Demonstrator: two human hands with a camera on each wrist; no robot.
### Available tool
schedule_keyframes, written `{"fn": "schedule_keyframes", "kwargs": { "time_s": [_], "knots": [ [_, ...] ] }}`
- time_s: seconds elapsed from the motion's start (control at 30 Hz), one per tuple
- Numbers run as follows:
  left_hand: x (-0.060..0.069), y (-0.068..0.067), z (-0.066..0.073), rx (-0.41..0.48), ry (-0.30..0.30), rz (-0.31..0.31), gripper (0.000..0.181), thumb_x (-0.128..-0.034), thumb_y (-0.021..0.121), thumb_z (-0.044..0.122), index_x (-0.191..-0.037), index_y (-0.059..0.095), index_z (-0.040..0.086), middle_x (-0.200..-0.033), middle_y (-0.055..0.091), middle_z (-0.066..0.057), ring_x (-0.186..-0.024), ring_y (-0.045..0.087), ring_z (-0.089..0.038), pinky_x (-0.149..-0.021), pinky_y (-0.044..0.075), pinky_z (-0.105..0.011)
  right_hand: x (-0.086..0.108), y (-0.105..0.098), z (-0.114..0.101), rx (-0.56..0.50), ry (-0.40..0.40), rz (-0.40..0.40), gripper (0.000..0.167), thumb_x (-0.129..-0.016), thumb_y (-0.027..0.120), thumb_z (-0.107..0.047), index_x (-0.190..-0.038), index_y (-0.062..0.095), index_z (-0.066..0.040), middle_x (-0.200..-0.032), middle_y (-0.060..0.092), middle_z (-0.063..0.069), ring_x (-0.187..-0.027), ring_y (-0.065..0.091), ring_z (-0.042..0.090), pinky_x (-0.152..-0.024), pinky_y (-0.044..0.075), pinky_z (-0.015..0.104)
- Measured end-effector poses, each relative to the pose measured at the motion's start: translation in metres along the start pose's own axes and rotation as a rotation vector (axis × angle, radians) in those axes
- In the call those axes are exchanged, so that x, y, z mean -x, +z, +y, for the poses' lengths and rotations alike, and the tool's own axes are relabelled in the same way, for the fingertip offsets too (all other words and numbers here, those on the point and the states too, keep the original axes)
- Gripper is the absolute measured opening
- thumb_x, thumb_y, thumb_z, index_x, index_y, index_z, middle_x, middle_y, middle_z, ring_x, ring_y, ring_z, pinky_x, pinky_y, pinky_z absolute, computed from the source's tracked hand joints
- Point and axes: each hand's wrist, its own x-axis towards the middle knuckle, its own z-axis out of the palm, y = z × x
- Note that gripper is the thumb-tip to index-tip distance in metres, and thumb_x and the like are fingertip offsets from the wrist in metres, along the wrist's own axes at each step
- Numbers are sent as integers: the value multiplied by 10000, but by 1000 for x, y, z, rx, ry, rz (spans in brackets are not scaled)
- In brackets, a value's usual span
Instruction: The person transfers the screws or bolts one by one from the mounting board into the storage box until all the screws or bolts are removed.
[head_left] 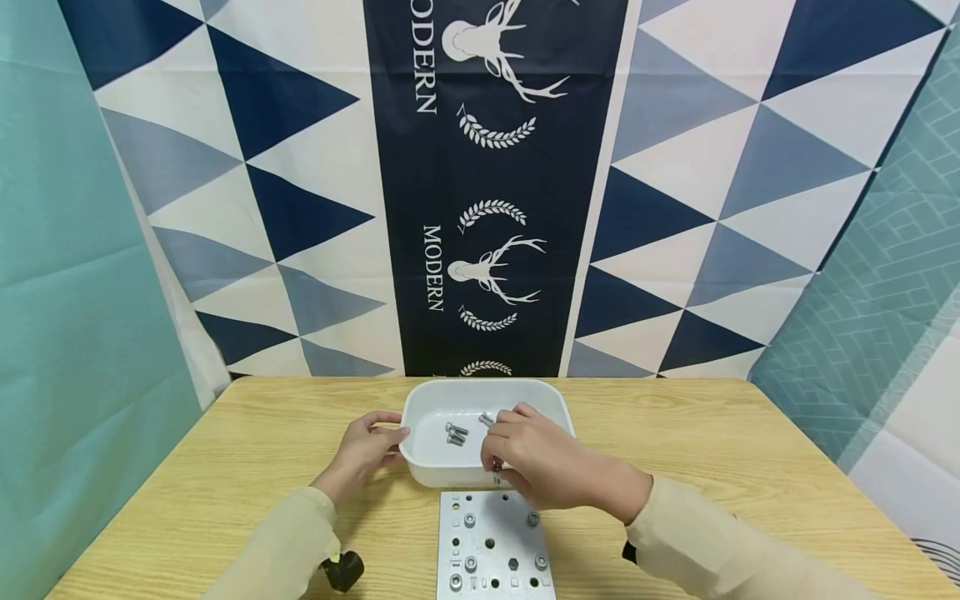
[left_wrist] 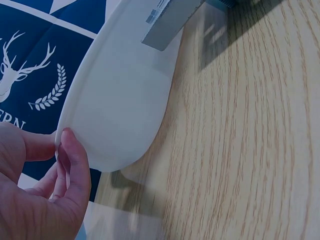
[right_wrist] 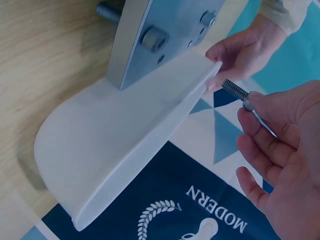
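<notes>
A white plastic bin stands on the table, holding several loose metal bolts. My left hand pinches the bin's rim at its left end, as the left wrist view of the bin's outer wall shows too. Between thumb and index finger my right hand pinches a threaded bolt, over the near edge of the bin. Just below that hand lies a silver metal plate with holes and several bolts set in it. In the head view the fingers hide much of the held bolt.
The bin and plate sit on a light wooden table. A patterned cloth hangs behind the table's far edge. Teal cloth hangs at the left. A small black object is at the left sleeve.
</notes>
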Motion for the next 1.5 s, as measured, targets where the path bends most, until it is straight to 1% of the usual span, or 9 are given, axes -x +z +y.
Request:
{"fn": "schedule_keyframes", "kwargs": {
  "time_s": [0.2, 0.33, 0.43, 0.6, 0.77, 0.9, 1.03, 1.27, 1.5],
  "knots": [
    [0, -2, 0, -6, 7, 4, 314, -896, 642, 51, -1189, 566, -28, -991, 677, -205, -738, 674, -152, -664, 583, -264, -11, 3, 12, 3, 28, -1, 201, -742, 758, -66, -844, 633, -187, -786, 635, -108, -800, 512, 81, -751, 388, 253],
    [1, -2, -1, 0, 9, -3, 315, -898, 641, 53, -1191, 566, -34, -925, 667, -156, -706, 658, -128, -674, 589, -273, -16, 5, 18, 6, 39, -6, 171, -764, 763, -86, -848, 644, -176, -782, 635, -103, -797, 514, 83, -748, 391, 252],
    [1, -1, -1, 5, 4, -4, 310, -899, 639, 51, -1189, 571, -32, -889, 651, -117, -694, 649, -119, -683, 592, -279, -19, 5, 21, -4, 58, -25, 154, -779, 758, -92, -862, 654, -169, -790, 640, -99, -799, 513, 85, -746, 393, 252],
    [1, -1, -1, 12, -1, -4, 308, -896, 641, 47, -1186, 567, -23, -927, 663, -148, -714, 655, -131, -674, 581, -259, -20, 6, 27, -30, 98, -44, 157, -785, 752, -87, -861, 648, -177, -805, 650, -92, -814, 519, 87, -752, 391, 265],
    [0, -1, 0, 6, 1, -5, 312, -895, 642, 51, -1191, 566, -9, -962, 670, -161, -716, 658, -127, -663, 575, -241, -19, 8, 36, -16, 113, -29, 154, -782, 748, -88, -860, 651, -179, -817, 653, -91, -826, 529, 88, -736, 377, 255],
    [0, -1, -1, -6, -1, -5, 317, -896, 639, 50, -1198, 563, -8, -985, 672, -178, -716, 655, -120, -678, 583, -251, -17, 9, 42, -20, 126, -44, 147, -785, 743, -75, -872, 669, -168, -830, 672, -86, -828, 537, 92, -725, 376, 244],
    [0, 0, -2, -4, -7, 0, 314, -896, 642, 56, -1195, 570, -8, -963, 661, -165, -725, 657, -129, -688, 588, -262, -17, 10, 48, -33, 141, -59, 156, -776, 746, -56, -867, 675, -162, -821, 678, -76, -811, 524, 100, -714, 371, 247],
    [0, 0, -2, -5, -14, 1, 307, -900, 640, 61, -1193, 573, -3, -928, 642, -129, -726, 655, -131, -679, 583, -252, -21, 11, 59, -30, 133, -41, 162, -779, 737, -45, -851, 658, -167, -805, 659, -58, -808, 508, 109, -704, 355, 260],
    [1, 0, -1, -13, -11, 1, 306, -895, 643, 54, -1187, 571, -7, -955, 658, -160, -730, 658, -131, -658, 572, -229, -29, 9, 64, -43, 188, -66, 162, -792, 734, -51, -866, 670, -181, -815, 664, -77, -810, 500, 101, -719, 359, 249]
  ]
}}
